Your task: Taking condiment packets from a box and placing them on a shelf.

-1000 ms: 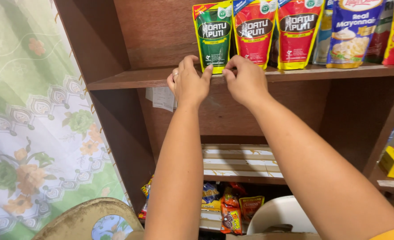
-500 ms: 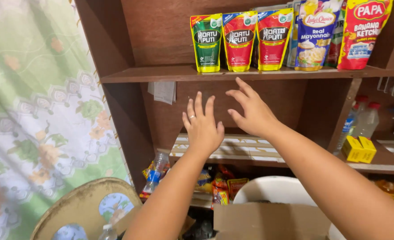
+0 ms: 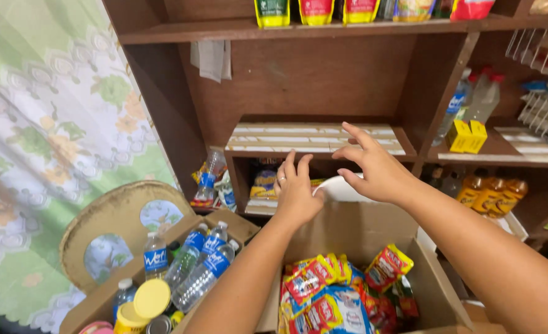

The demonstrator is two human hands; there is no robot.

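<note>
Both hands are up in the air with fingers spread and hold nothing. The left hand (image 3: 297,193) is a little lower and nearer. The right hand (image 3: 375,166) is higher, its palm turned left. Right below them is an open cardboard box (image 3: 373,230) full of bright snack packets (image 3: 332,291). There is free room between the hands and the box's far edge. To the left, water bottles (image 3: 196,260) lie in another box. Behind the hands is a brown shelf (image 3: 314,139).
</note>
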